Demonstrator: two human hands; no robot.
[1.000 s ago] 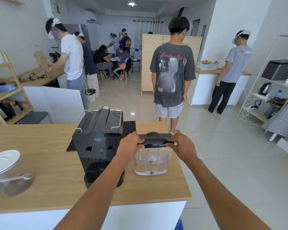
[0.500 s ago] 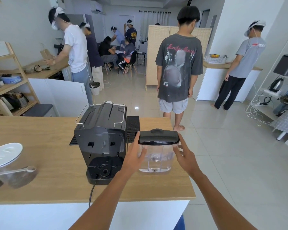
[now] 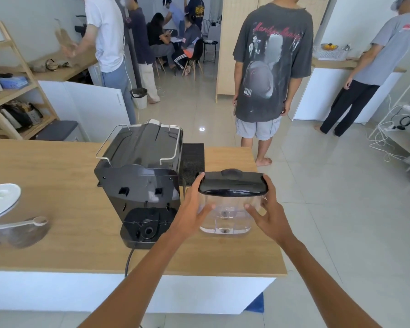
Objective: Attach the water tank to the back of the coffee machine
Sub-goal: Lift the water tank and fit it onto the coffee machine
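Note:
A clear plastic water tank (image 3: 225, 216) with a black lid (image 3: 232, 185) is held upright just above the wooden counter (image 3: 57, 176). My left hand (image 3: 194, 207) grips its left side and my right hand (image 3: 268, 209) grips its right side. The black coffee machine (image 3: 140, 181) stands to the left of the tank with its back toward me. Its empty rear base with a round valve socket (image 3: 148, 232) is exposed. The tank is apart from the machine, a short gap to the right of the base.
A black drip mat (image 3: 193, 162) lies behind the tank. A clear jar with a white lid (image 3: 0, 200) and a scoop (image 3: 19, 223) sits at the counter's left. The machine's cord (image 3: 129, 259) hangs over the near edge. Several people stand beyond the counter.
My hands shifted from the lid to the tank's sides and lifted it slightly. The view tilted down and closer to the counter.

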